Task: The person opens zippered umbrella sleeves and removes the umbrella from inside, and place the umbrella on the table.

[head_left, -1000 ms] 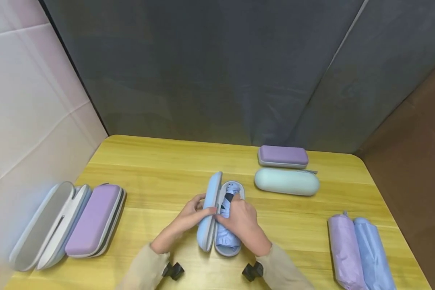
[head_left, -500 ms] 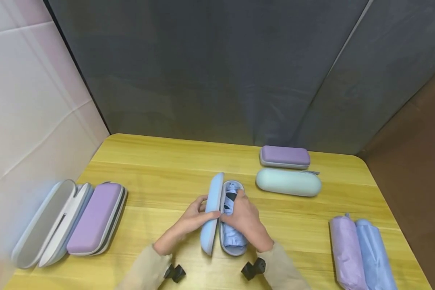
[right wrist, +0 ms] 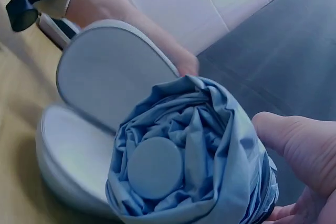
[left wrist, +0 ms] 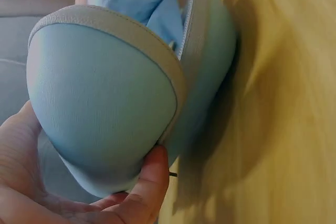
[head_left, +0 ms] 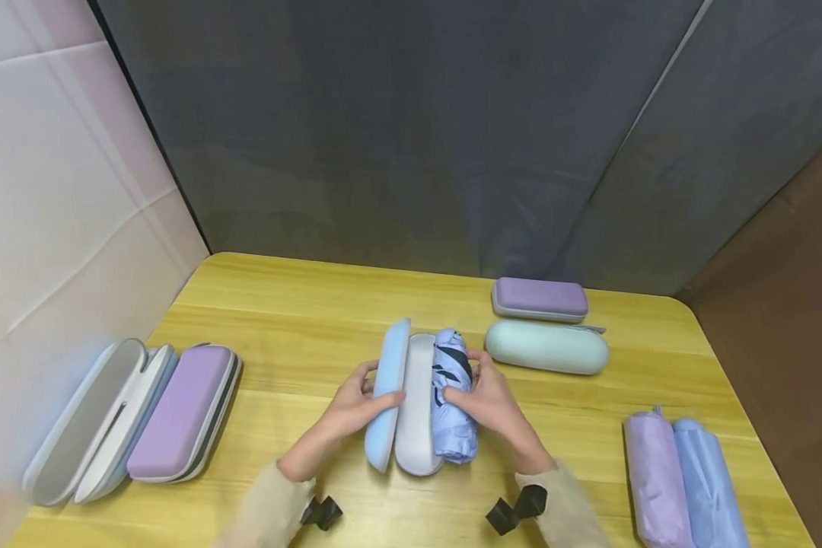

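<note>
In the head view a light blue zip case (head_left: 419, 426) stands unzipped at the middle of the table, its grey inside showing. My left hand (head_left: 356, 403) grips the raised lid (head_left: 387, 396), thumb on its edge and fingers behind; the left wrist view shows the same lid (left wrist: 105, 93) from its end. Just right of the case, my right hand (head_left: 493, 392) holds a folded light blue umbrella (head_left: 454, 426) with dark markings, thumb across it and fingers on its far side. The right wrist view shows the umbrella's round end cap (right wrist: 156, 167).
On the left lie an open grey-lined case (head_left: 85, 434) and a purple case (head_left: 178, 415). At the back right are a smaller purple case (head_left: 540, 297) and a mint case (head_left: 546, 347). A purple umbrella (head_left: 657, 479) and a blue umbrella (head_left: 708, 479) lie front right.
The umbrella has come up out of the light blue case and moved right, held in my right hand. My left hand has kept hold of the lid and shifted slightly left.
</note>
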The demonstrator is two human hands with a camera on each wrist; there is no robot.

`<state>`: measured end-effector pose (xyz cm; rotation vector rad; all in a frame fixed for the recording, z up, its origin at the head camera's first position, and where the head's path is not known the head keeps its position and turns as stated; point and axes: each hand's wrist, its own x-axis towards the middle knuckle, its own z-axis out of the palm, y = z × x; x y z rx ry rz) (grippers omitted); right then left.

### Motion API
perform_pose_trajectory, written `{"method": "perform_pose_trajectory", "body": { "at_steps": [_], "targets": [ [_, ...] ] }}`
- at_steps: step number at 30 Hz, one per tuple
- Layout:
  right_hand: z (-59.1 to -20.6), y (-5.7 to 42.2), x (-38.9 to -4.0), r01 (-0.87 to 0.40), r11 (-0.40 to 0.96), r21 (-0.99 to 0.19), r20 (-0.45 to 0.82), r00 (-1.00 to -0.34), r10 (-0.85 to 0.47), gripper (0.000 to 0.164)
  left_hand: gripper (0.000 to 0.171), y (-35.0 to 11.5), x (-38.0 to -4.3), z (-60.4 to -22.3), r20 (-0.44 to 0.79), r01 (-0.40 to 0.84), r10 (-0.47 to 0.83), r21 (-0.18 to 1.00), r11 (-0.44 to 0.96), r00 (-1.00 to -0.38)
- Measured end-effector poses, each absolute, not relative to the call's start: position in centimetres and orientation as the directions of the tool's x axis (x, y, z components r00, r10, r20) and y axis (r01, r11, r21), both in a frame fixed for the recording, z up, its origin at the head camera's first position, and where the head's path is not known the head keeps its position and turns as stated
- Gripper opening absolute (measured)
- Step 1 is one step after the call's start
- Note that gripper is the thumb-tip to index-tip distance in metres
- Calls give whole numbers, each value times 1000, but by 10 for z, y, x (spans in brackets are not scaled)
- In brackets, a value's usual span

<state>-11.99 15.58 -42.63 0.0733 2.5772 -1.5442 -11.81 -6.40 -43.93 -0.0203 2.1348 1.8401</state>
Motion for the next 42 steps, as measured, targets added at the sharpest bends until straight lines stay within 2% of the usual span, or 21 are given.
{"method": "perform_pose_trajectory", "body": {
  "at_steps": [7,12,18,26,36,42],
  "targets": [
    [-425,188,-108,138,569,-811,-156,-988,16,73,77,-117,-121,-428,-252,-168,165,899,403,-953],
    [-426,222,-92,145,667,-731,-139,-988,63,69,89,-161,-119,-416,-260,-149,80,751,643,-962],
    [-422,260,-65,205,762,-615,-160,-978,134,73,99,-197,-115,-407,-162,-87,2,539,838,-987],
    [-425,296,-40,322,782,-533,-241,-944,224,82,102,-207,-113,-407,-125,-105,-60,387,916,-990],
    [-430,322,-30,418,801,-429,-313,-900,302,87,89,-209,-110,-410,-75,-104,-84,321,941,-994],
    [-429,323,-31,427,811,-400,-332,-892,306,91,91,-207,-109,-414,-42,-106,-98,291,951,-994]
  ]
}}
